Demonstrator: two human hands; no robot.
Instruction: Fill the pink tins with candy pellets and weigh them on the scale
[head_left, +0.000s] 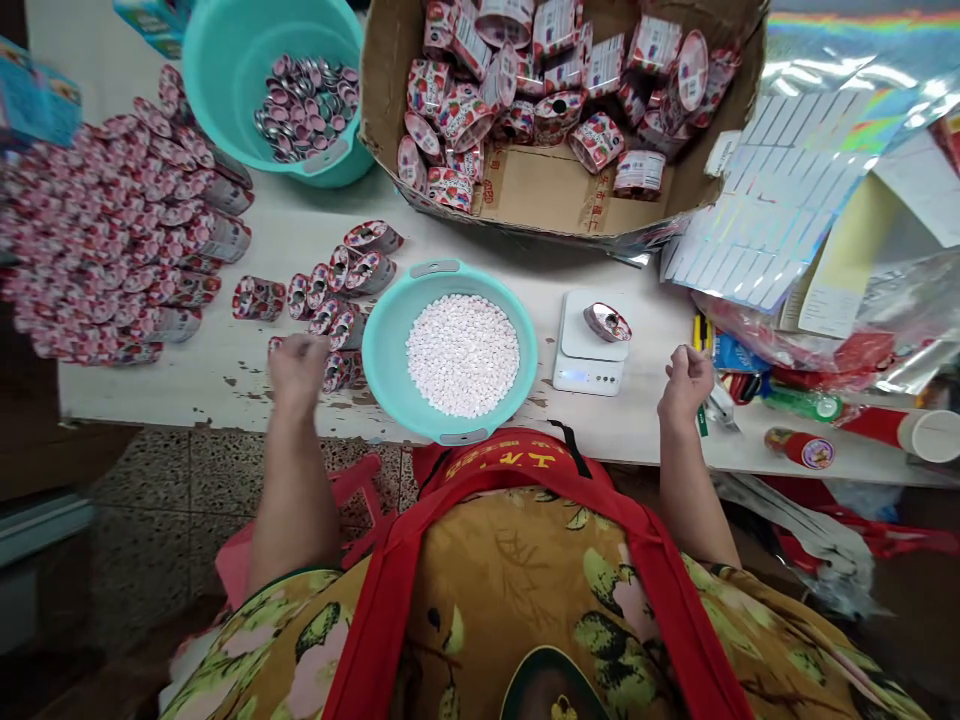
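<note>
My left hand (298, 372) is closed, slightly blurred, over a group of small printed strawberry-pattern tubs (343, 370); whether it grips one is hidden. To its right stands a turquoise basin (379, 385) with small white tablets (463, 355) in it. Further right, a white digital scale (577, 345) bears a single printed tub (608, 322) with a dark opening in its top. My right hand (684, 382) hovers near the table edge right of the scale, fingers curled together. What its fingers hold, if anything, cannot be made out.
A large heap of printed tubs (112, 235) covers the left. Behind are a deeper turquoise tub (217, 90) of small round caps (307, 105) and a cardboard box (540, 195) of printed tubs. Label sheets (780, 190), a paper cup (930, 435) and tools lie at the right.
</note>
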